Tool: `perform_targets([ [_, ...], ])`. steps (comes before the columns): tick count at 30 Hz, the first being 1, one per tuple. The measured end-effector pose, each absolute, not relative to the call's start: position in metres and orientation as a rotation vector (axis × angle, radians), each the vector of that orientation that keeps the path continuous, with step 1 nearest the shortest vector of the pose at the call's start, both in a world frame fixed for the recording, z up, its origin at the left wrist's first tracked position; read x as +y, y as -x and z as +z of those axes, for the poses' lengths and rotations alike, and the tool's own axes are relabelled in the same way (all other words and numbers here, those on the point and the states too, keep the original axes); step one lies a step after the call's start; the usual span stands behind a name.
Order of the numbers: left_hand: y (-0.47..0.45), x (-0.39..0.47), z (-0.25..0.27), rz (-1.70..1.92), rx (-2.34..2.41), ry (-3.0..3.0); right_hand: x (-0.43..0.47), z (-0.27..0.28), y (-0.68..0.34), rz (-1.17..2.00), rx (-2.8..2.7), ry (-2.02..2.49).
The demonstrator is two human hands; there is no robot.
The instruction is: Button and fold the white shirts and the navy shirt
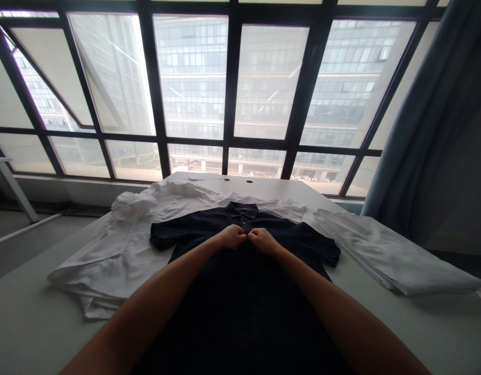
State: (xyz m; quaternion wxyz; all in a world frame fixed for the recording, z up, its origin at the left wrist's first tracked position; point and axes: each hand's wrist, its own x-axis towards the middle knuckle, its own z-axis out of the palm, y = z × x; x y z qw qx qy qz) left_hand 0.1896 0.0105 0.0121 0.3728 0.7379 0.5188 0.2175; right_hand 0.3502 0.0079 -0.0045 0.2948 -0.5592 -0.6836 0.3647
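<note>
The left hand [232, 236] and the right hand [262, 240] are both curled into loose fists, knuckles almost touching, pinching the front placket of a dark navy short-sleeved polo shirt [240, 291] just below its collar [242, 210]. The polo lies flat, front up, spread along the middle of a pale grey table [25, 323], its sleeves out to either side. Under and around its upper half sit crumpled white garments [119, 250] on the left and a stack of folded white cloth [384, 250] on the right. Beyond the table stands a large black-framed window [232, 94], with a blue-grey curtain [428, 135] at the right.
</note>
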Motion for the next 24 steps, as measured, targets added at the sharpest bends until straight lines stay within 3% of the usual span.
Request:
perform_targets([
  [11, -0.180, 0.007, 0.011, 0.667, 1.548, -2.201, 0.004, -0.001, -0.351, 0.957, -1.807, 1.494],
  [18, -0.163, 0.011, 0.006, 0.509, 1.743, -2.506, -0.001, 0.005, -0.374, 0.037, -1.997, 1.646],
  [21, -0.159, 0.017, -0.002, 0.323, 1.765, -2.446, 0.005, -0.001, -0.384, -0.019, -2.086, 1.814],
  [24, -0.157, 0.021, -0.005, 0.199, 1.750, -2.389, 0.011, -0.007, -0.387, 0.120, -2.102, 2.008],
])
